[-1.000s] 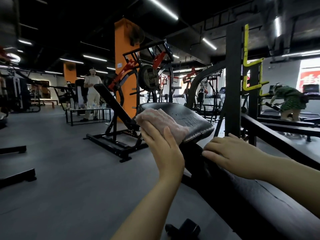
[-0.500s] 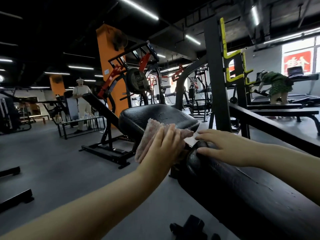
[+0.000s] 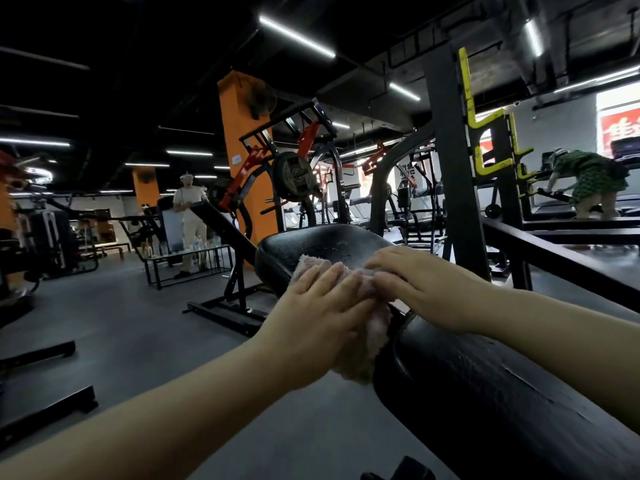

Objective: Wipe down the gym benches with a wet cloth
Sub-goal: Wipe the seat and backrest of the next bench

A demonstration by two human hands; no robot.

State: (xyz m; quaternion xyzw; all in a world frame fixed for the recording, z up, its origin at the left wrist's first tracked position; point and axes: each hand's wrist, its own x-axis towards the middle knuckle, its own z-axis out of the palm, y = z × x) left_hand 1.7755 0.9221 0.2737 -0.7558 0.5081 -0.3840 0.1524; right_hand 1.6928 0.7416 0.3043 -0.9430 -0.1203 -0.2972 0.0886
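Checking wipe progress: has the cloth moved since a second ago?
Yes. The cloth has come off the top of the seat pad, down into the gap by the long pad.

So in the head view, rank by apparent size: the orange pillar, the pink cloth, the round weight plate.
1. Orange pillar
2. Pink terry cloth, though nearness inflates it
3. Round grey weight plate
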